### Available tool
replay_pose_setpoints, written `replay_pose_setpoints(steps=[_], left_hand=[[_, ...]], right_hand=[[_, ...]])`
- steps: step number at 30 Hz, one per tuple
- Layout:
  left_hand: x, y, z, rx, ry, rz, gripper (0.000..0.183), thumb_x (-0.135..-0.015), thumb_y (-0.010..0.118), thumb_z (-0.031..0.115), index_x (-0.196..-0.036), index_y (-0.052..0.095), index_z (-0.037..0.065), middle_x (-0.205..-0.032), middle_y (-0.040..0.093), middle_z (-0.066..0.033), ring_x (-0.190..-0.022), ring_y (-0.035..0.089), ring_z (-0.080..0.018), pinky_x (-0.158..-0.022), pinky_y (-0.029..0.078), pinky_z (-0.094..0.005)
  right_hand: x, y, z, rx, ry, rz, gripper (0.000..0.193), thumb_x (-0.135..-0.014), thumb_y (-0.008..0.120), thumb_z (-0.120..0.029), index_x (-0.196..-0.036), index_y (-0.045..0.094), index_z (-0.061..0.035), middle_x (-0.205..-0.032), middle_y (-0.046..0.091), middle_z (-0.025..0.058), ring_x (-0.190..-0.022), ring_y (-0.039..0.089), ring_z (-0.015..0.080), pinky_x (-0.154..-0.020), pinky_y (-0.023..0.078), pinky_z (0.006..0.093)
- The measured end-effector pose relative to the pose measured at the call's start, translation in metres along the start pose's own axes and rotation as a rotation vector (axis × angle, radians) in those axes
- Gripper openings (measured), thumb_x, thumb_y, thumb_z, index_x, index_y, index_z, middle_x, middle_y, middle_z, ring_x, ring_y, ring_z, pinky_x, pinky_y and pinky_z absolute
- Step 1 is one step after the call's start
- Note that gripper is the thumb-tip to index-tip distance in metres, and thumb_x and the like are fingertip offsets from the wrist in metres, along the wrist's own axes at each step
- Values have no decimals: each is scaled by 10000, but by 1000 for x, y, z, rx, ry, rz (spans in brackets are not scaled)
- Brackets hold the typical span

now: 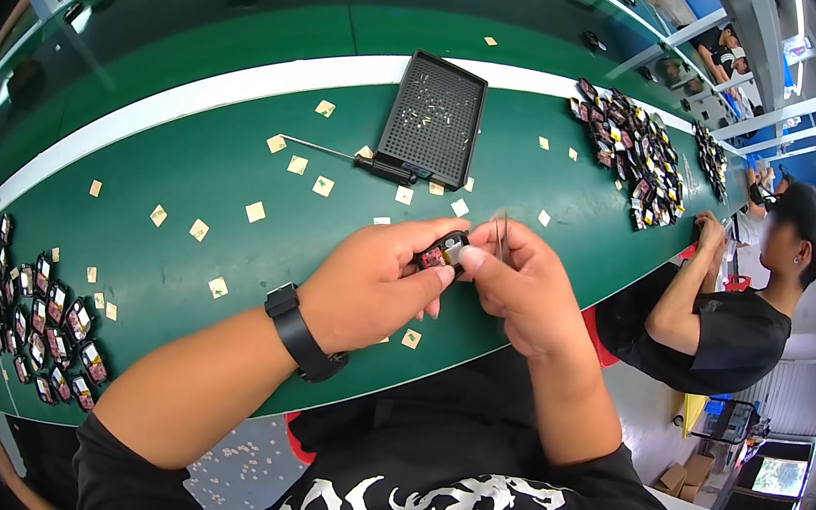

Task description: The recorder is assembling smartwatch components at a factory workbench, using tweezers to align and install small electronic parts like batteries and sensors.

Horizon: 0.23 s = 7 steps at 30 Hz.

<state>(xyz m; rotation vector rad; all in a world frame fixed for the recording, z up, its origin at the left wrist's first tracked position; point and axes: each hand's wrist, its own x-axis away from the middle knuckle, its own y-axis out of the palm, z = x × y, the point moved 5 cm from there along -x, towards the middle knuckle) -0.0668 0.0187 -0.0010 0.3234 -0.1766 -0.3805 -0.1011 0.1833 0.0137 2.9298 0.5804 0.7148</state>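
Both hands meet over the green belt (187, 159) in front of me. My left hand (375, 281), with a black watch on its wrist, grips a small black part with a red and yellow inside (441, 251). My right hand (515, 287) pinches the same part from the right with thumb and fingers. A thin pair of metal tweezers (501, 233) stands up between the right hand's fingers.
A black perforated tray (434, 117) lies beyond my hands, a screwdriver (359, 158) in front of it. Small tan paper squares (255, 211) dot the belt. Piles of similar black parts sit at left (38, 324) and far right (631, 150). A person in black (724, 311) works at right.
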Motion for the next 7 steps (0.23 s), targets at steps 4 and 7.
replay_pose_setpoints(steps=[4,7], left_hand=[[0,-3,-2,16,-3,40,455,-1002,563,59,-1443,483,-20,-1001,695,-87,-717,589,-69,-620,491,-213],[-1,-4,-6,-22,-45,25,459,-1005,576,79,-1446,482,-11,-1037,722,-113,-703,580,-66,-608,480,-209]], right_hand=[[18,-14,-19,172,-94,102,155,-932,716,-99,-1032,643,-6,-851,642,-6,-718,576,51,-623,456,190],[26,-33,-30,342,-186,102,125,-952,672,-64,-1053,655,8,-944,715,74,-898,698,147,-820,550,243]])
